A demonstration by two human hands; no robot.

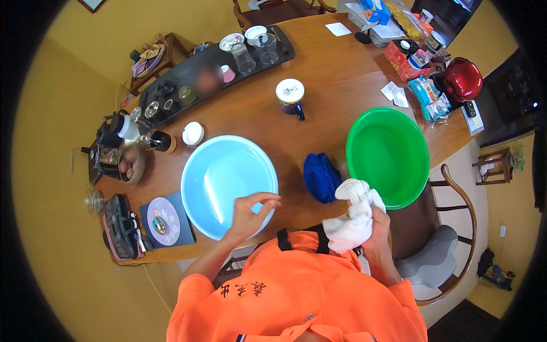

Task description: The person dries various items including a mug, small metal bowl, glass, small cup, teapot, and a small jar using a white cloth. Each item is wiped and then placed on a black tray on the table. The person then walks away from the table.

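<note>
My right hand [377, 229] is closed around a bunched white cloth [348, 223], holding it up at the table's near edge, just in front of my body. Folds of the cloth hide part of the fingers. My left hand [253, 214] is over the near right rim of a light blue basin [199, 171], holding nothing, with thumb and forefinger apart. Beyond the white cloth stands a green basin [419, 137]. Between the two basins lies a dark blue folded cloth [321, 178].
A lidded mug [290, 96] stands mid-table, with a white ashtray [193, 133] left of it. Glassware fills a black tea tray [250, 74]. Packets [430, 97] and a red rounded object [462, 80] crowd the right side. A wooden chair [464, 211] is at right.
</note>
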